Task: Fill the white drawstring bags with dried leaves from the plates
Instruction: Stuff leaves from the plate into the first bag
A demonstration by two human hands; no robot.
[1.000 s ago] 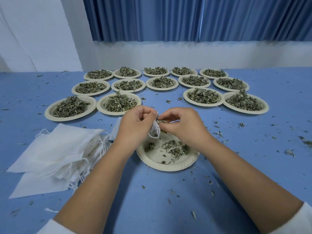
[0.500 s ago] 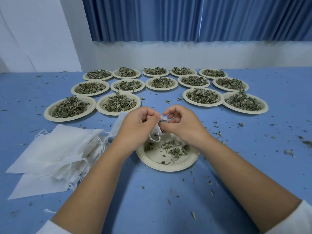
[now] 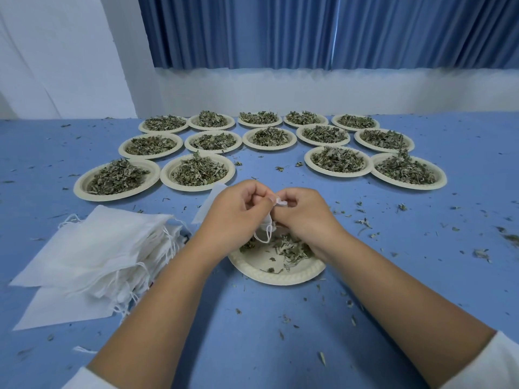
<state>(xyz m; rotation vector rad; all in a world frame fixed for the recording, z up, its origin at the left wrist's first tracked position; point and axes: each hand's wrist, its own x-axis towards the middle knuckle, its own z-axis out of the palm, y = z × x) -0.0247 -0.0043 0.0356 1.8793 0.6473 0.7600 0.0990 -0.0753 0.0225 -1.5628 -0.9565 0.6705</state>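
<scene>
One bag (mostly hidden) between left hand and right hand

Left hand & right hand are pinching a small bag btwn them, so no gap's showing there. Right under them, the near plate is sitting in the way. Left of the left hand, the bag pile is blocking. Ahead, full plates are crowding both sides, w/ a lane running straight fwd btwn them. Right of the right hand, the table is lying free, only leaf scraps dotting it.
</scene>
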